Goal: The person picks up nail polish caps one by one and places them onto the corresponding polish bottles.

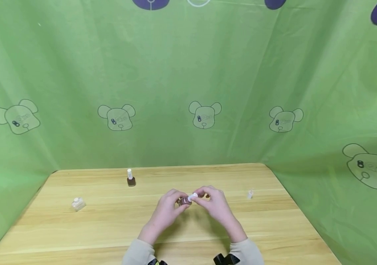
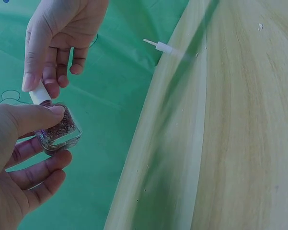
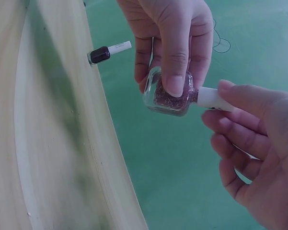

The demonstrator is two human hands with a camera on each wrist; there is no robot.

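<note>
Nail-polish bottle [image 2: 63,128] gripped by left hand [image 1: 167,209], white cap [image 3: 210,98] pinched by right hand [image 1: 217,205]; steady bottle, cap aligned with neck [image 3: 195,97], seems best.

We see a screened-off table spot, something like a small makeshift booth: green sheeting [image 1: 162,73] hangs in soft folds behind the far edge of the table [image 1: 109,232] and along its left and right edges, wrapping round both far corners. Outlined bear heads [image 1: 203,122] are printed across it, with purple shapes [image 1: 150,3] higher up. The table is pale and wood-grained. Whether a home, office or workshop surrounds the sheeting, we cannot tell.
</note>
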